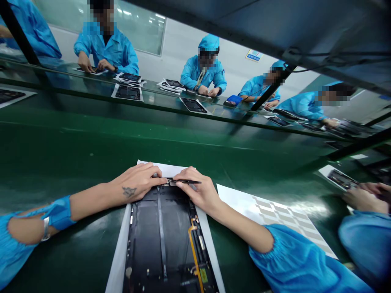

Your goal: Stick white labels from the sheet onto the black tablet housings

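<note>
Before me an opened tablet-like device [175, 232] with a black interior lies on a white sheet [117, 252]. A grey strip [161, 236] runs down its middle, and an orange flex cable [193, 244] follows its right side. At the far end of the device, my right hand [200, 189] pinches dark tweezers [191, 181], their tips over small parts there. My left hand [139, 183] rests on the far left corner, its fingers bent and pressed to the edge close to the tweezer tips. Whatever lies under those fingertips is hidden.
To the right, a white sheet with grey patches [275, 215] lies on the green table [91, 158]. Another person's hands [363, 193] work on a device at far right. Several people in blue sit across a bench holding devices [128, 92]. A shelf [244, 24] hangs overhead.
</note>
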`<state>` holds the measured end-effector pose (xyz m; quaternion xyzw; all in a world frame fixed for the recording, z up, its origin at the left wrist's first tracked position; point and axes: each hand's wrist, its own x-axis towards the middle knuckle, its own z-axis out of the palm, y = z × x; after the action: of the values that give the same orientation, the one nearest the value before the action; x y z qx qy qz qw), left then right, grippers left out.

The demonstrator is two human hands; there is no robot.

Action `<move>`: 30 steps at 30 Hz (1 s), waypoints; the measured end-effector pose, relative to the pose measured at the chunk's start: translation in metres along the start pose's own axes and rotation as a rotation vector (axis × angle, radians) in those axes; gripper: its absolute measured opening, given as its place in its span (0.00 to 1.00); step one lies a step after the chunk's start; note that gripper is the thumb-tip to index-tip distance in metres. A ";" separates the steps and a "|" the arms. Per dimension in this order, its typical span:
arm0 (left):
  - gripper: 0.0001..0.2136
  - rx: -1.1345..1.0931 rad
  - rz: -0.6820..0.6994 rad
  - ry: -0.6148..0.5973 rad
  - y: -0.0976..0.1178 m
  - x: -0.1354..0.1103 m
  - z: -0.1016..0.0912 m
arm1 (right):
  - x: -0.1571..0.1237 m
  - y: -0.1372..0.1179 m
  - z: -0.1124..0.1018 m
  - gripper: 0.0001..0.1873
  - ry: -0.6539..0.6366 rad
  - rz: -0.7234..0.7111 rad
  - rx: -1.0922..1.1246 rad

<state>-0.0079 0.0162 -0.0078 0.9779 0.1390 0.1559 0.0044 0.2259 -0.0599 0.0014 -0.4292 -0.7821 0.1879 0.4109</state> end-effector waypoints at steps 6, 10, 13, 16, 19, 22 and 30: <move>0.16 -0.020 0.033 0.055 0.004 0.003 -0.002 | -0.002 -0.004 -0.013 0.18 0.079 0.264 0.069; 0.19 0.003 0.054 0.040 0.007 0.003 0.000 | -0.009 0.004 -0.028 0.22 0.290 0.572 0.230; 0.21 0.023 0.057 0.004 0.007 0.004 0.002 | -0.013 0.010 -0.034 0.24 0.321 0.682 0.346; 0.22 0.044 0.047 -0.018 0.007 0.005 0.001 | -0.014 0.012 -0.033 0.25 0.300 0.707 0.389; 0.22 0.048 0.043 -0.042 0.007 0.005 -0.002 | -0.011 0.011 -0.032 0.25 0.284 0.703 0.381; 0.22 0.044 0.050 -0.046 0.008 0.005 -0.004 | -0.009 0.010 -0.030 0.25 0.264 0.697 0.337; 0.21 0.025 0.055 -0.017 0.007 0.004 -0.002 | -0.010 0.006 -0.026 0.22 0.280 0.655 0.315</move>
<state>-0.0031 0.0108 -0.0043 0.9827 0.1137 0.1458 -0.0107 0.2528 -0.0666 0.0077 -0.6094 -0.5015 0.3663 0.4929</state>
